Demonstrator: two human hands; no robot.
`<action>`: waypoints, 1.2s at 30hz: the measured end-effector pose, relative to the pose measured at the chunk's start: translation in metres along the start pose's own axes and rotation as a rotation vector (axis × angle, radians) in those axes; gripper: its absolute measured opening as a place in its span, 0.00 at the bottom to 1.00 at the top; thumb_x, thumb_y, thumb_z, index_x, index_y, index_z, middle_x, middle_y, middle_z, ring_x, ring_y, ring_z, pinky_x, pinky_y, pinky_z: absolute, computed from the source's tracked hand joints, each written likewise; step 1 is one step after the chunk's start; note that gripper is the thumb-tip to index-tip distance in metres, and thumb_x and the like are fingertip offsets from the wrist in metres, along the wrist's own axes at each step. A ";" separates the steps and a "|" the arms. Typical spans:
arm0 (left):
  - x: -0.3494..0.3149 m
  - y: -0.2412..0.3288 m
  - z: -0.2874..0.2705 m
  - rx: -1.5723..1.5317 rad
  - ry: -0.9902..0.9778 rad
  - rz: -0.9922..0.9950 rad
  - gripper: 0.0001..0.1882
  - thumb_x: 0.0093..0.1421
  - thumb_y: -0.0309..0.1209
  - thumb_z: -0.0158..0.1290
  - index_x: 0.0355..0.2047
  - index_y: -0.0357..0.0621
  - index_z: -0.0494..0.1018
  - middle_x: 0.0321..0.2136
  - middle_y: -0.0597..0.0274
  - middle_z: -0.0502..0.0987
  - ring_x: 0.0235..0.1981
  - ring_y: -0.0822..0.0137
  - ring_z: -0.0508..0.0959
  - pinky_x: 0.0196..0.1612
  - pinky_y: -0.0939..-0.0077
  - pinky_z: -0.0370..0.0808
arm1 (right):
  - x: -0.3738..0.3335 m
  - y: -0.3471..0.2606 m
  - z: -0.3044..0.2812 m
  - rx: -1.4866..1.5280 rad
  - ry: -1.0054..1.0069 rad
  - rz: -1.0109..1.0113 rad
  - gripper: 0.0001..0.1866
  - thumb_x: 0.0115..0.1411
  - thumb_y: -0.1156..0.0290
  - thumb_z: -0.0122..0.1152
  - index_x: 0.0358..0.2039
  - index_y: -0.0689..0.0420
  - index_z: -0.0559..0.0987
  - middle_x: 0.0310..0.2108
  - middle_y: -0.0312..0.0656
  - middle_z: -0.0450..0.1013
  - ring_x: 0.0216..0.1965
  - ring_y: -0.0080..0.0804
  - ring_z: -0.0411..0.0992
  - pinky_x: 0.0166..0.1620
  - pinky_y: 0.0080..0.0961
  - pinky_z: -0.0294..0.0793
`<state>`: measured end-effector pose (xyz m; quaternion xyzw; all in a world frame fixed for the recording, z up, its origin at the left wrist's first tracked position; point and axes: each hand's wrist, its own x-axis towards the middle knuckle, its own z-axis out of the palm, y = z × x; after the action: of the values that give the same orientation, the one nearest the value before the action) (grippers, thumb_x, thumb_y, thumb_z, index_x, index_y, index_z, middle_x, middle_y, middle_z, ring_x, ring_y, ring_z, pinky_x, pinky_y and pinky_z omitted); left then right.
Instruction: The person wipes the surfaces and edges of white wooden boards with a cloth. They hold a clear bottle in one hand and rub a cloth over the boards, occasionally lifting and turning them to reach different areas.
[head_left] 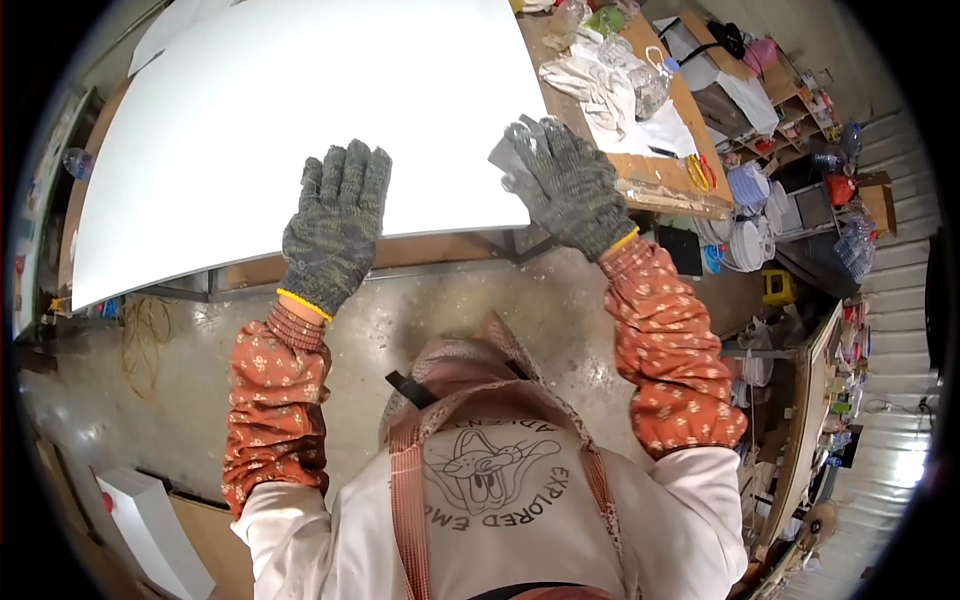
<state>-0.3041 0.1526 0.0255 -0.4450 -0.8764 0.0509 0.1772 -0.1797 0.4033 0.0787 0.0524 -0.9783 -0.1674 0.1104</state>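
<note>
I have two hands in view, each in one dark green-grey knitted glove (340,245) with one yellow cuff band (305,304). One large white panel (300,110) stretches out in front of me, on one dark metal frame (200,284).

My left hand (338,215) lies at the panel's near edge, palm down, its four fingers straight and close together — released, with nothing visible in their grasp. My right hand (572,188) is at the panel's right side near the corner, its fingers and thumb grasping one thin, flat grey piece (508,158). That piece sits over the white surface; whether it touches, I cannot tell.

Two orange-red oversleeves (277,385) with pale flowers cover my forearms, and two apron straps (408,500) run down over one pale top (500,545).

Just beyond my right hand stands one wooden table (640,172). On it I count one crumpled white cloth (592,85), one clear plastic bottle (648,92) and one pair of scissors (696,172) with yellow and red handles — the rest of that heap is too jumbled to number. One loose coil of cord (142,345) lies on the floor (440,290) at my left.
</note>
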 end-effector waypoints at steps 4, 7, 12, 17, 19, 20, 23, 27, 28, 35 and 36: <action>-0.004 -0.006 0.016 0.000 0.135 -0.005 0.32 0.58 0.23 0.42 0.64 0.43 0.53 0.64 0.50 0.56 0.65 0.52 0.57 0.67 0.54 0.52 | -0.040 0.025 0.019 -0.023 -0.049 -0.049 0.29 0.65 0.50 0.42 0.64 0.45 0.60 0.66 0.49 0.51 0.66 0.46 0.49 0.63 0.46 0.50; -0.004 -0.003 0.006 0.007 0.111 0.016 0.34 0.57 0.23 0.45 0.65 0.42 0.51 0.64 0.48 0.55 0.65 0.51 0.56 0.67 0.52 0.53 | -0.053 0.032 0.011 -0.052 0.044 -0.106 0.31 0.65 0.48 0.41 0.66 0.45 0.57 0.68 0.50 0.45 0.69 0.43 0.41 0.66 0.45 0.38; -0.002 -0.003 0.008 0.023 0.065 -0.020 0.32 0.58 0.25 0.42 0.65 0.45 0.52 0.64 0.52 0.55 0.65 0.55 0.56 0.67 0.55 0.53 | 0.006 0.016 0.000 -0.014 0.022 -0.322 0.28 0.62 0.48 0.46 0.60 0.45 0.64 0.63 0.50 0.55 0.64 0.47 0.50 0.62 0.48 0.51; -0.005 -0.001 0.004 0.070 0.074 -0.031 0.32 0.58 0.26 0.42 0.64 0.46 0.54 0.64 0.53 0.56 0.65 0.56 0.57 0.67 0.57 0.52 | -0.001 0.049 0.010 -0.068 -0.025 -0.510 0.26 0.63 0.49 0.44 0.60 0.39 0.66 0.60 0.49 0.60 0.62 0.49 0.55 0.61 0.54 0.53; 0.001 0.002 -0.006 0.017 0.036 -0.045 0.32 0.57 0.24 0.42 0.64 0.46 0.54 0.64 0.53 0.56 0.65 0.55 0.57 0.67 0.57 0.52 | 0.007 0.056 0.021 0.044 0.051 -0.584 0.25 0.63 0.50 0.43 0.60 0.41 0.66 0.60 0.50 0.60 0.61 0.49 0.57 0.60 0.55 0.53; 0.001 0.004 -0.007 0.010 0.016 -0.056 0.33 0.56 0.22 0.42 0.64 0.46 0.54 0.64 0.53 0.56 0.65 0.55 0.57 0.68 0.57 0.52 | 0.020 0.049 0.021 0.078 0.079 -0.582 0.25 0.63 0.50 0.43 0.59 0.41 0.67 0.59 0.49 0.61 0.60 0.48 0.58 0.60 0.54 0.54; -0.001 -0.004 -0.001 -0.002 0.022 -0.091 0.38 0.51 0.16 0.40 0.65 0.48 0.53 0.65 0.55 0.54 0.66 0.58 0.54 0.68 0.59 0.49 | 0.034 0.049 0.016 0.068 0.128 -0.606 0.23 0.63 0.52 0.44 0.57 0.42 0.69 0.58 0.48 0.63 0.58 0.47 0.61 0.58 0.50 0.58; 0.000 0.000 -0.002 0.054 -0.021 -0.106 0.37 0.55 0.20 0.42 0.66 0.51 0.50 0.66 0.56 0.51 0.67 0.59 0.52 0.69 0.59 0.48 | 0.032 0.060 0.020 0.103 0.159 -0.634 0.21 0.64 0.55 0.44 0.56 0.43 0.69 0.59 0.46 0.62 0.58 0.50 0.61 0.57 0.50 0.59; 0.004 0.006 -0.005 0.039 -0.017 -0.133 0.37 0.52 0.17 0.41 0.65 0.48 0.53 0.65 0.56 0.55 0.66 0.59 0.54 0.69 0.60 0.49 | 0.037 0.057 0.014 0.096 0.134 -0.674 0.21 0.64 0.54 0.44 0.55 0.44 0.70 0.59 0.45 0.62 0.58 0.48 0.61 0.57 0.49 0.59; 0.005 0.010 0.000 0.071 -0.010 -0.143 0.37 0.53 0.17 0.42 0.65 0.50 0.54 0.65 0.58 0.55 0.66 0.60 0.55 0.69 0.61 0.49 | 0.038 0.075 0.036 0.131 0.203 -0.732 0.25 0.66 0.54 0.42 0.61 0.49 0.64 0.63 0.46 0.58 0.62 0.42 0.58 0.63 0.47 0.52; 0.005 0.007 0.004 0.078 0.011 -0.138 0.37 0.53 0.17 0.42 0.65 0.50 0.54 0.65 0.58 0.55 0.66 0.61 0.55 0.69 0.61 0.50 | 0.041 0.070 0.020 0.114 0.131 -0.737 0.24 0.65 0.55 0.44 0.60 0.49 0.66 0.62 0.46 0.59 0.62 0.42 0.58 0.63 0.47 0.53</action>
<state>-0.3027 0.1610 0.0211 -0.3765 -0.9013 0.0703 0.2024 -0.2288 0.4693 0.0921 0.4172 -0.8925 -0.1376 0.1021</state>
